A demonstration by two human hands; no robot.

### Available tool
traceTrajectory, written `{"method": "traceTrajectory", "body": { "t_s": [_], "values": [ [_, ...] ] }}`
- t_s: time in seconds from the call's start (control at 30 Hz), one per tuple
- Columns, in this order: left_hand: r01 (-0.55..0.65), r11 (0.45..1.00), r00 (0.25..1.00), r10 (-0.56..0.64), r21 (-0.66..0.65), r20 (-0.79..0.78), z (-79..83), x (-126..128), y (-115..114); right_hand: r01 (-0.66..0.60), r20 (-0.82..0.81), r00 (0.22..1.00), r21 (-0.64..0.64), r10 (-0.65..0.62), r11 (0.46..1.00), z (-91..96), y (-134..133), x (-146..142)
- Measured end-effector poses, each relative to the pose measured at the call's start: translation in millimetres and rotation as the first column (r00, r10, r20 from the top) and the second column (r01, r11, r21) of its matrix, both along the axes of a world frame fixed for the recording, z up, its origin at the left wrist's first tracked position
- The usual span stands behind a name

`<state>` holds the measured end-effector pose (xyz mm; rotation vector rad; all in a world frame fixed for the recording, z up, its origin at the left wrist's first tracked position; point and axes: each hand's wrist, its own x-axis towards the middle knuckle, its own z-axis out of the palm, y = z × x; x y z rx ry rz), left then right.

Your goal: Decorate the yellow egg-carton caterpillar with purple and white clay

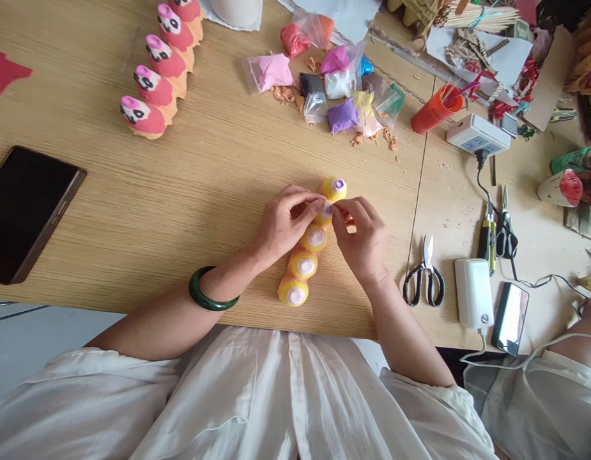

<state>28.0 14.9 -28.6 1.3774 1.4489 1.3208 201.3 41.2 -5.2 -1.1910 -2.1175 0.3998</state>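
Note:
A strip of egg-carton cups (305,264), coated in yellow clay with white discs, lies at a slant on the table before me. The farthest cup carries a small purple ring on its white disc. At the second cup, both hands meet over a small piece of purple clay (328,209). My left hand (290,217), a dark green bangle on its wrist, has thumb and forefinger closed at the left side of that cup. From the right, my right hand (362,233) pinches at the purple piece. The fingers partly hide it.
A pink-coated egg-carton strip (163,73) stands at the far left, above a dark phone (31,214). Bags of coloured clay (343,116) lie at the back. Scissors (425,275), a white power bank (473,294) and another person's arm (580,335) are at right.

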Motion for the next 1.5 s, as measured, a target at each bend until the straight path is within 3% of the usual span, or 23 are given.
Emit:
{"method": "traceTrajectory", "body": {
  "t_s": [0.17,0.37,0.57,0.8,1.03,1.5],
  "values": [
    [0.007,1.0,1.0,-0.007,0.003,0.016,0.7,-0.1,-0.6,0.043,0.027,0.999,-0.043,-0.042,0.998,6.0,-0.2,-1.6],
    [0.005,1.0,0.999,-0.005,-0.007,0.037,1.4,1.0,-0.5,0.066,-0.008,0.998,-0.188,-0.069,0.98,9.5,2.9,-6.5],
    [-0.018,0.999,1.0,0.018,-0.03,0.008,1.5,0.7,-0.6,0.013,-0.208,0.975,-0.29,-0.076,0.957,8.2,1.0,-1.1],
    [0.05,0.999,0.998,-0.05,0.002,0.048,-0.5,-2.6,-1.5,-0.066,-0.454,0.883,-0.365,-0.116,0.929,-17.3,-20.0,5.4],
    [0.083,0.994,0.986,-0.071,-0.077,0.152,2.3,-2.0,-1.6,-0.057,-0.458,0.884,-0.293,-0.088,0.954,-29.7,-25.9,2.6],
    [0.08,0.995,0.996,-0.078,-0.061,0.032,6.1,-3.4,-2.4,-0.126,-0.45,0.892,-0.141,0.05,0.982,-32.9,-18.5,5.3]
  ]
}}
